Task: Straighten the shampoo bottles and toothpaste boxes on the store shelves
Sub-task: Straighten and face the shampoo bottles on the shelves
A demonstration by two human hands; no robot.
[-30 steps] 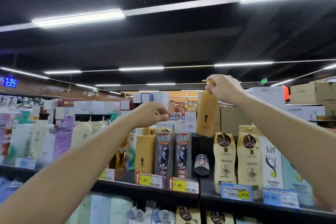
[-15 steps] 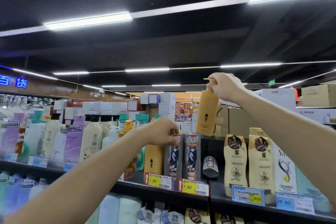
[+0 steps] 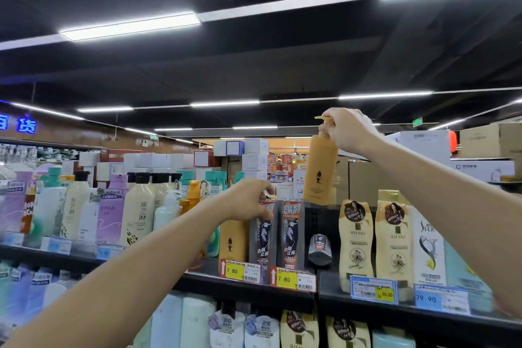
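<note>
While the right hand [image 3: 350, 130] grips the pump top of a tan bottle [image 3: 320, 172], fingers and thumb curl round the pump neck. The bottle hangs upright below that hand, lifted clear of the shelf [image 3: 333, 298]. The nozzle sticks out to the left of the knuckles. Left hand [image 3: 248, 199] sits lower and to the left of the right one, fingers curled at the top edge of a grey pack [image 3: 261, 237]; cannot tell if they pinch it or just touch. Directly under the left hand's wrist a second tan bottle [image 3: 233, 240] stands on the shelf, touching the grey pack. Just right of the left hand's fingertips stands another grey pack [image 3: 291, 232], upright. A small dark can [image 3: 319, 246] sits below the held bottle. Two cream bottles [image 3: 356, 237] stand under the right forearm. Yellow price tags [image 3: 234, 271] hang on the shelf edge below the left hand.
</note>
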